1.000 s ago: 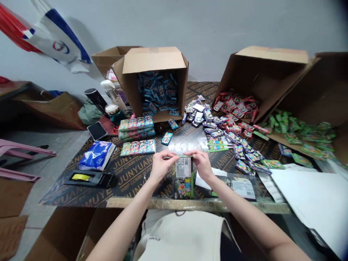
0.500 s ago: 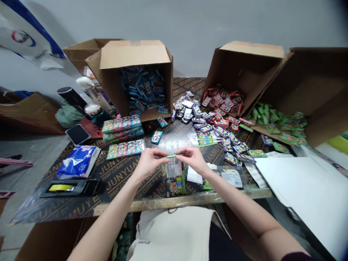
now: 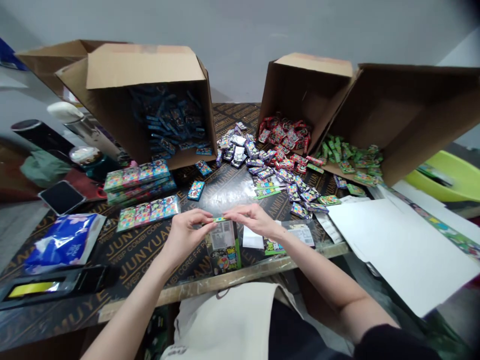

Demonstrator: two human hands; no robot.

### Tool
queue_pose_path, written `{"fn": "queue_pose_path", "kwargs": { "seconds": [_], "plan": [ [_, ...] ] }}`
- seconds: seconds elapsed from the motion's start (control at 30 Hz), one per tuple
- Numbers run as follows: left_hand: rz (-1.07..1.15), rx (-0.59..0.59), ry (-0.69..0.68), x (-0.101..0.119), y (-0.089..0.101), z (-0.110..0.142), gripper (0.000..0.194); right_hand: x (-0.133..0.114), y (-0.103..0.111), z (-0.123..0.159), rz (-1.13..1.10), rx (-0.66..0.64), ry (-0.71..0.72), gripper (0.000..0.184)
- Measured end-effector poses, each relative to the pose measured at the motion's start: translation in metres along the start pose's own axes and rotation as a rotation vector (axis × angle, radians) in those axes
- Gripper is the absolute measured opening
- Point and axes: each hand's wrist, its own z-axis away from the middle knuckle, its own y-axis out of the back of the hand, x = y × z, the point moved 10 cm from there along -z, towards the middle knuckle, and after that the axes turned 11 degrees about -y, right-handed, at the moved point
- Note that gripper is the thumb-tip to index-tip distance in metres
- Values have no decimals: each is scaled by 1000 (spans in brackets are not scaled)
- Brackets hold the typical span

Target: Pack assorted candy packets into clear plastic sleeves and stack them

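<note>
left hand [image 3: 192, 226] — fingers pinching thin green strip [image 3: 219, 219], left end | right hand [image 3: 252, 219] — fingers gripping right end | printed wrapper [image 3: 225, 252] just nearer, on table [image 3: 140, 257]

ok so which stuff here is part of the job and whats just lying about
Likely the job's:
thin green piece in the left hand
black-and-green printed wrapper
blue packets
purple packets
red packets
green packets
wrapped packet rows

Likely just lying about:
phone
blue floral pouch
white-capped flask
</note>
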Motion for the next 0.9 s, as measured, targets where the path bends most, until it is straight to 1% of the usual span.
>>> {"fn": "queue_pose_path", "kwargs": {
  "seconds": [0.03,0.07,0.13,0.17,0.2,0.23,0.3,0.37,0.47,0.53,0.6,0.7,0.8,0.9],
  "plan": [
    [-30,-1,-46,4,0,1,15,4,10,5,84,26,11,30],
    [-56,-6,-79,7,-1,1,14,13,26,10,201,105,-11,31],
    [-100,-32,-103,9,-3,3,13,42,71,25,476,351,-133,31],
    [-123,-51,-105,8,-5,3,15,59,93,34,632,454,-223,26],
    [-144,-72,-105,8,-7,4,18,75,109,43,715,497,-288,19],
    [-159,-88,-108,8,-8,5,21,91,120,51,771,510,-337,14],
    [-170,-98,-117,8,-10,6,26,117,131,64,808,473,-392,13],
    [-167,-81,-124,9,-10,8,27,134,130,70,825,420,-419,15],
    [-183,-55,-132,9,-10,12,27,143,116,66,818,347,-416,14],
    [-196,-37,-146,12,-10,14,26,141,107,56,803,328,-384,12],
    [-211,-4,-159,14,-9,15,24,135,98,45,784,337,-339,9],
    [-238,37,-159,17,-8,18,21,127,83,34,741,336,-270,12],
    [-283,30,-133,17,-10,20,21,123,69,29,686,308,-223,16],
    [-318,9,-101,16,-11,21,21,121,67,27,623,324,-221,13]
  ]
}}
